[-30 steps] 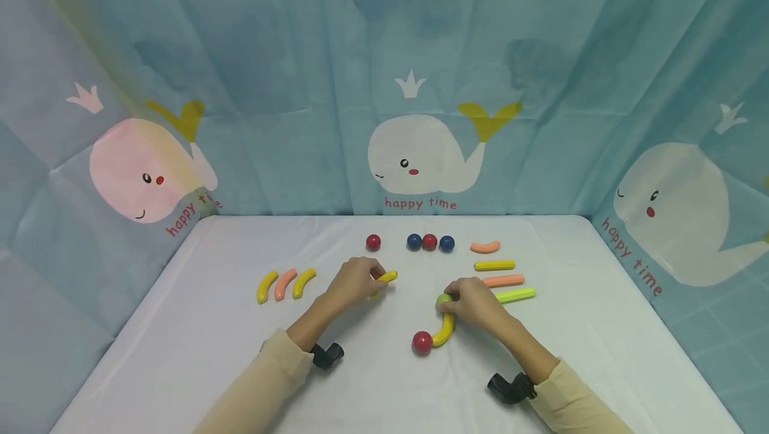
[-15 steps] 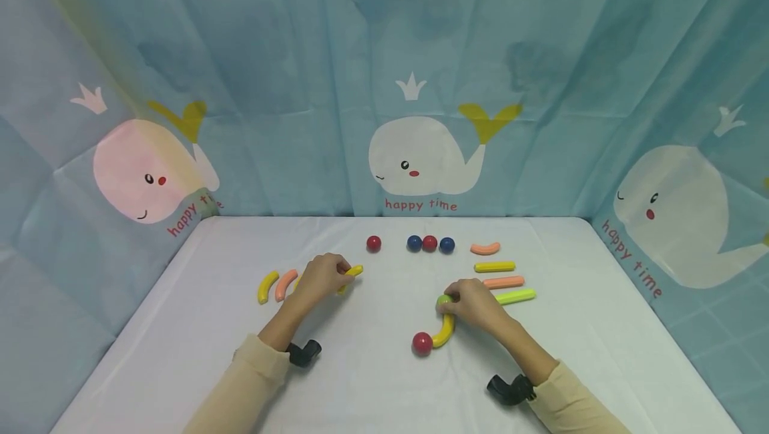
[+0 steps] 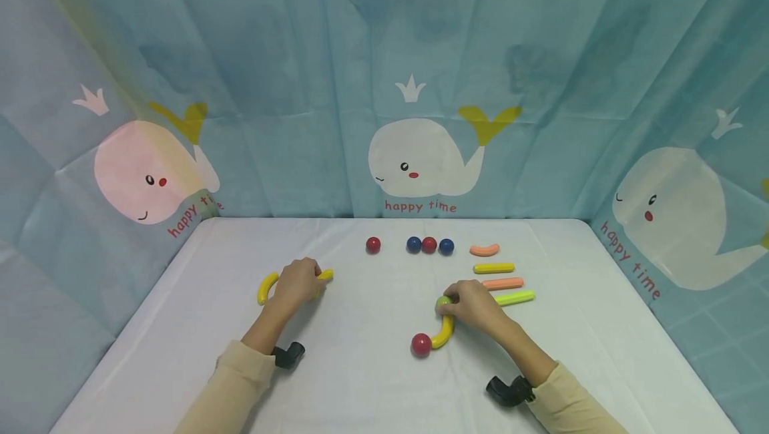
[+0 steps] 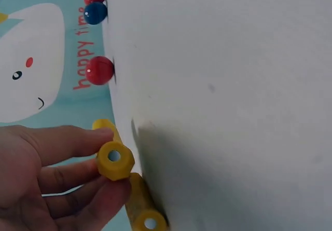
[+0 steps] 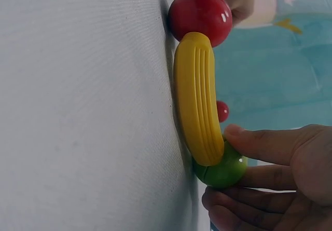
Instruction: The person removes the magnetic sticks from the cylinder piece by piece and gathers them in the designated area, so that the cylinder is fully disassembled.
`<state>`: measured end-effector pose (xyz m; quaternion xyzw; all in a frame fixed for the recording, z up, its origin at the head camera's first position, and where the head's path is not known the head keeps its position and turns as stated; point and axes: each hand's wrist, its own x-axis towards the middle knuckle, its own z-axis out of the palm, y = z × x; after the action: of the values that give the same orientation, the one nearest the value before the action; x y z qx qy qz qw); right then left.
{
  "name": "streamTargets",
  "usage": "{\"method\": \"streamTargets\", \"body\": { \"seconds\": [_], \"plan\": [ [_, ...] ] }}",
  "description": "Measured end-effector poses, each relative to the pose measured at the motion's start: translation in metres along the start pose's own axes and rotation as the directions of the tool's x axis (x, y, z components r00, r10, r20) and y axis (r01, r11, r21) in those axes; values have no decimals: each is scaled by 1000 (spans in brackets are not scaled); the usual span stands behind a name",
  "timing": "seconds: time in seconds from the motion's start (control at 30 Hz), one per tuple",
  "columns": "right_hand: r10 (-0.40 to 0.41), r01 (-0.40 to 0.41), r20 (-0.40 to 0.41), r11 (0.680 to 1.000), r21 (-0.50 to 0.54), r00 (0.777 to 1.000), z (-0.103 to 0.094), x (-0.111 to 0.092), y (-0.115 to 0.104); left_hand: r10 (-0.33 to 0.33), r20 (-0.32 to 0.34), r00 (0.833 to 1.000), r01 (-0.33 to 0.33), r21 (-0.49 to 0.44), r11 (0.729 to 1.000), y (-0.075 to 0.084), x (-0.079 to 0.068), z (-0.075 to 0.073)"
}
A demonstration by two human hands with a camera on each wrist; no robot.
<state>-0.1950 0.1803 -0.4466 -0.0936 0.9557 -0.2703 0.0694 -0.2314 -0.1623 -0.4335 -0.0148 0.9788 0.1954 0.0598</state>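
Note:
My left hand (image 3: pixel 298 284) pinches a curved yellow magnetic rod (image 3: pixel 326 275) between thumb and fingers, above the table at the left. In the left wrist view the rod's end (image 4: pixel 115 163) shows a silver magnet disc, and a second yellow rod (image 4: pixel 139 197) lies just beneath. My right hand (image 3: pixel 471 302) grips a green ball (image 5: pixel 223 168) at the table's middle. A curved yellow rod (image 5: pixel 197 96) joins that ball to a larger-looking red ball (image 3: pixel 422 344) nearer me. The left hand hides part of the row of curved rods.
Along the back stand a lone red ball (image 3: pixel 373 245) and a row of blue and red balls (image 3: pixel 429 245). At right lie a short curved orange rod (image 3: pixel 484 250) and straight yellow (image 3: pixel 494 268), orange (image 3: pixel 503 284) and lime (image 3: pixel 517 298) rods. One curved yellow rod (image 3: pixel 266 288) lies far left.
My left hand has carried the curved yellow rod leftward from near the middle to over the row of curved rods. The right hand stays on the green ball.

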Motion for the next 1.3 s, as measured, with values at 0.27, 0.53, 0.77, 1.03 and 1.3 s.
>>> {"method": "streamTargets", "body": {
  "seconds": [0.27,0.53,0.77,1.03,1.3],
  "plan": [
    [-5,5,4,1000,-3,1000,-1,0,0,1,1,1000,-1,42,999,-5,-3,3],
    [7,-7,6,1000,-1,1000,0,1,0,13,2,1000,-13,69,998,-2,-4,5],
    [12,-12,17,1000,8,1000,-1,1,0,29,-17,999,-29,38,999,-2,-6,-1],
    [23,-23,27,1000,5,999,-2,1,-3,138,-73,988,-139,-17,990,21,-18,2],
    [27,-27,38,1000,2,999,-3,1,-4,325,78,942,-311,-154,938,75,-43,33]
  ]
}}
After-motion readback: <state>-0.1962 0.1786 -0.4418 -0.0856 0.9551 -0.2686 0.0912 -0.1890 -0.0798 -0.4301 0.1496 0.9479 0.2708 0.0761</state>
